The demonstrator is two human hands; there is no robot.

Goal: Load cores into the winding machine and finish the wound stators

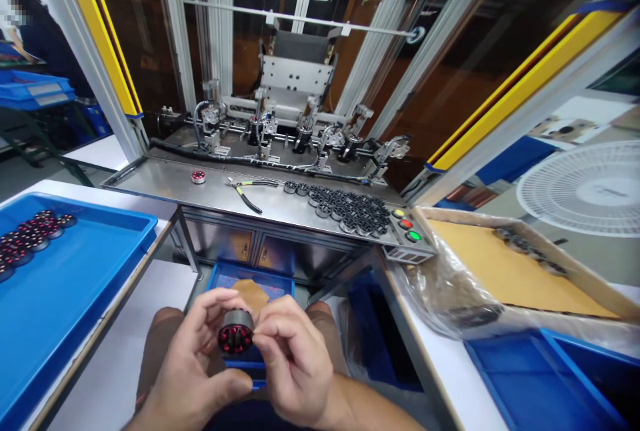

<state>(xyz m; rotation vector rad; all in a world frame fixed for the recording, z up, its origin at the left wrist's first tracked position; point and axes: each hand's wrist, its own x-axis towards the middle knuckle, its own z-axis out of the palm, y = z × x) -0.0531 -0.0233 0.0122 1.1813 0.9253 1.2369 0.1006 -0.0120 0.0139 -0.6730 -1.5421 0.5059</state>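
Note:
A round motor part (236, 332) with a grey rim and red windings is held up over the lap. My left hand (197, 357) curls around its left side, the thumb below it. The fingertips of my right hand (295, 357) are pinched together at the part's right edge; anything thin between them is too small to make out. On the metal ledge (165, 181) beyond, another red-wound part (198, 177) lies at the left. Pliers (245, 192) with black and yellow handles rest near the middle, and many black ring-shaped parts (345, 207) are grouped at the right.
A blue tray (100, 251) with red-wound parts (30, 241) stands at left. At right are a cardboard box (475, 257) lined with plastic, blue bins (520, 371) and a fan (585, 187). Machine fixtures (300, 137) stand behind the ledge; a person (45, 31) is at far left.

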